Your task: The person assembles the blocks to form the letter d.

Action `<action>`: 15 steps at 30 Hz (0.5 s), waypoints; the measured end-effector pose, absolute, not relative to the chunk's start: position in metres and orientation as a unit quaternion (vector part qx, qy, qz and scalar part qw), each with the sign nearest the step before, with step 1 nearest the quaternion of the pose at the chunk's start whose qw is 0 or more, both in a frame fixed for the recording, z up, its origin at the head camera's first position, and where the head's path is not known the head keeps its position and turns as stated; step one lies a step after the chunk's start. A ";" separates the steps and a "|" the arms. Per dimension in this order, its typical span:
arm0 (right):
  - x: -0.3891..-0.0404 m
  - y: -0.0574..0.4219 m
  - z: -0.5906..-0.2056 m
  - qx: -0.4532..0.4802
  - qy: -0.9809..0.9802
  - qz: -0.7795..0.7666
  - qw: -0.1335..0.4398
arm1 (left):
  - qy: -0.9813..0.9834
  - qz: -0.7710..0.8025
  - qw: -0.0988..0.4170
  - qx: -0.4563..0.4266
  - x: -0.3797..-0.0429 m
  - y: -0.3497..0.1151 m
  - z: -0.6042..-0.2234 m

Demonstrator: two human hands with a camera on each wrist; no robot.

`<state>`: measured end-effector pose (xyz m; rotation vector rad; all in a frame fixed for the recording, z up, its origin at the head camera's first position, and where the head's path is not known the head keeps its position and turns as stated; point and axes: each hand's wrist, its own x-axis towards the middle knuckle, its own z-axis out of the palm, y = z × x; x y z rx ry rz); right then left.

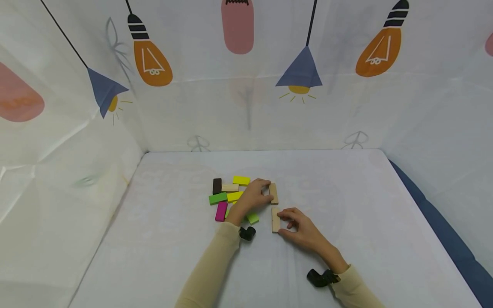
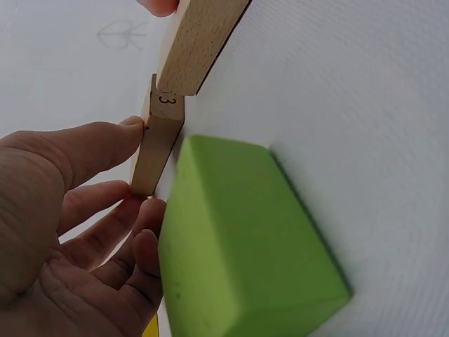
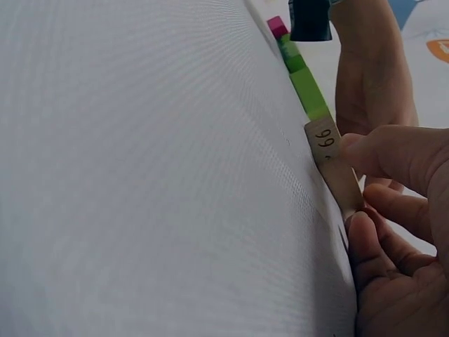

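Two plain wooden blocks lie lengthwise on the white table, one behind the other with a small gap between them. My left hand (image 1: 252,197) pinches the far wooden block (image 1: 274,193), its thumb at the near end and fingers at the far end. My right hand (image 1: 304,231) likewise holds the near wooden block (image 1: 275,222) by its ends from the right. Printed digits mark the end of the far block (image 2: 158,144) in the left wrist view. Digits also show on the near block (image 3: 337,172) in the right wrist view.
Left of the wooden blocks is a loose cluster: a dark brown block (image 1: 217,186), a magenta block (image 1: 221,211), a green block (image 1: 218,198), a yellow block (image 1: 241,180) and others. A lime block (image 2: 245,239) lies close beside the left hand, whose forearm hides part of the cluster.
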<state>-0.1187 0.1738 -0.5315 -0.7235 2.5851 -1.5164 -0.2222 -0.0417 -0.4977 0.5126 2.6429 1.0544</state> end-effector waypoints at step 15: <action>-0.118 0.173 -0.529 -0.238 0.844 -0.480 0.024 | 0.900 0.368 0.145 0.181 -0.220 -0.042 -0.495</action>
